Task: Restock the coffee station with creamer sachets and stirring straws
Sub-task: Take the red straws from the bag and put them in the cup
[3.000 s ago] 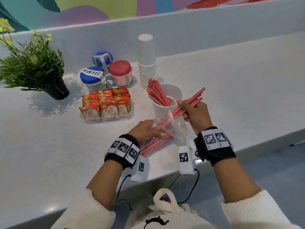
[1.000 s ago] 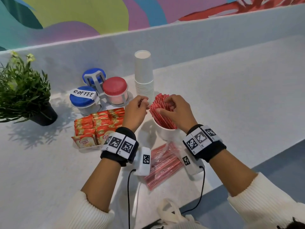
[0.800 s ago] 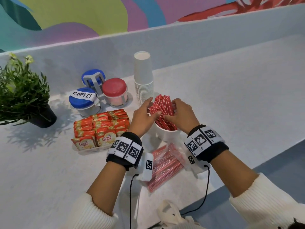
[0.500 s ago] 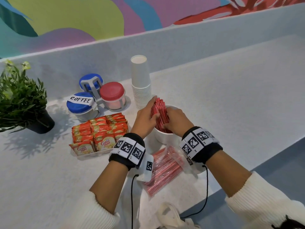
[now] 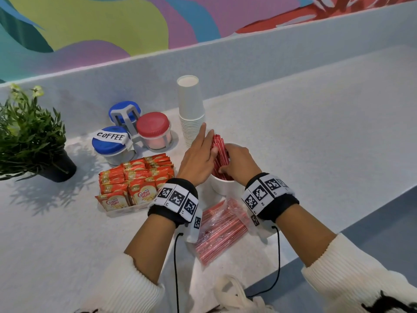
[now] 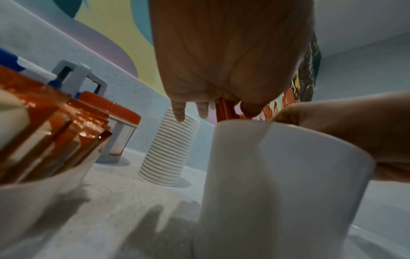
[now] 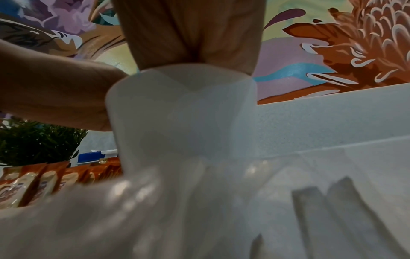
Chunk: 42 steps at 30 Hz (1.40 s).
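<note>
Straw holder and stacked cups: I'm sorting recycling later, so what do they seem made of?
Straw holder: smooth, opaque white with a thick rounded rim, probably ceramic or hard plastic; the look leaves it open. Stacked cups: matte white with thin rolled rims nested closely, most likely disposable paper.

From the head view we cannot see the lower part of the straws point(image 5: 220, 154): both hands cover where they enter the white cup point(image 5: 222, 188). At the left edge the plant point(image 5: 27, 136) is cut off. The right wrist view hides the fingers behind the cup, and the foreground plastic point(image 7: 155, 210) is blurred.
</note>
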Tool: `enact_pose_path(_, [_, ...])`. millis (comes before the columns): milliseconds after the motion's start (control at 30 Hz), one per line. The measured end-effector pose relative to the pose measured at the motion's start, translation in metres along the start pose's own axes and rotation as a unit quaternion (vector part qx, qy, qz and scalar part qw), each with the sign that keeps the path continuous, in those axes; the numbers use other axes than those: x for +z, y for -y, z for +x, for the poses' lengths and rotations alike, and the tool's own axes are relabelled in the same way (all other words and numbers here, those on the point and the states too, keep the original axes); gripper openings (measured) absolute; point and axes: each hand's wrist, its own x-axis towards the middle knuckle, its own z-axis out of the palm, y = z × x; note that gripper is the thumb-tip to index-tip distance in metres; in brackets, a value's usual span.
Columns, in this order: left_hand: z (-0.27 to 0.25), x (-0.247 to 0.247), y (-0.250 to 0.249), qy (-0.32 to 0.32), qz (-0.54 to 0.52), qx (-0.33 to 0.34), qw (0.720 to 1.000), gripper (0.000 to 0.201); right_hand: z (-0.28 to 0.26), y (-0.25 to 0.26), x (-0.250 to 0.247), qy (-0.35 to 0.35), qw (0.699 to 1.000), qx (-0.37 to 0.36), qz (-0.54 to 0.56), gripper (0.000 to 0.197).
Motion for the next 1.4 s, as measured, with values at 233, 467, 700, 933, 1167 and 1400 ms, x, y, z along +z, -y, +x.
enact_pose_path(233, [-0.005,-0.01,0.0,0.021,-0.026,-0.035,0.999,0.057,-0.003,0.0,-0.008,0.017,0.998,0.009,0.053,0.047])
enact_pose_path(467, [-0.042,-0.023,-0.024,-0.128,-0.179,-0.12,0.968,0.049,-0.021,-0.022,-0.037,-0.085,0.971,0.058,0.216,0.021])
enact_pose_path(700, [-0.063,0.009,-0.025,-0.056,-0.128,-0.201,0.97,0.011,-0.051,-0.056,-0.028,-0.131,0.927,0.18,0.301,0.02])
enact_pose_path(933, [-0.087,0.041,-0.029,0.168,0.035,-0.259,0.95,0.043,-0.073,-0.067,0.011,0.068,0.943,0.195,0.262,0.025])
enact_pose_path(1167, [-0.111,0.05,-0.023,0.155,0.107,-0.375,0.908,0.084,-0.082,-0.06,0.015,0.122,0.962,0.122,0.21,0.014])
enact_pose_path(1400, [-0.108,0.039,-0.016,0.114,0.014,-0.4,0.909,0.071,-0.085,-0.061,0.022,0.121,0.962,0.12,0.212,0.024])
